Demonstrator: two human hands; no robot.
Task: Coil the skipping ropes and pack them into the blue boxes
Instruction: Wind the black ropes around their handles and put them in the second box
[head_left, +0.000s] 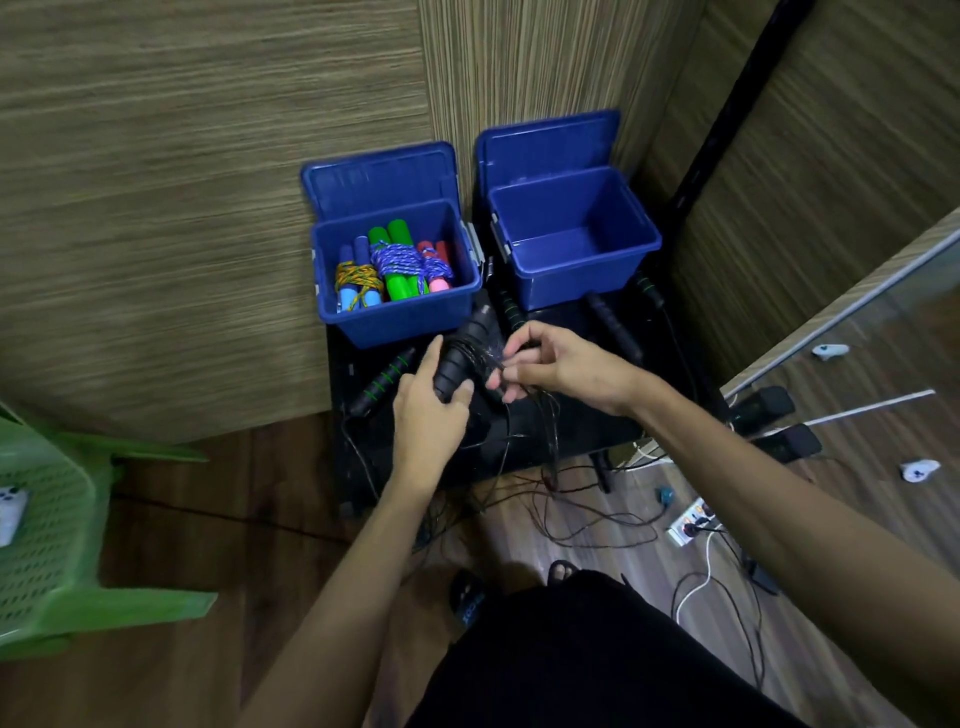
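Observation:
My left hand (428, 410) grips the black ribbed handles (460, 358) of a skipping rope above a low black table (571, 436). My right hand (556, 366) pinches the thin black cord (545, 415) right beside the handles; loose loops of it hang down to the floor. The left blue box (397, 319) stands open and holds three coiled ropes with blue, green and pink handles (400, 265). The right blue box (576, 288) is open with nothing inside. More black handles with green rings (384, 382) lie on the table.
Wood-panel walls close in behind both boxes. A green plastic chair (47, 519) stands at the left. Cables and a power strip (693, 522) lie on the wooden floor at the right, near a glass partition (883, 374). My feet in sandals are below.

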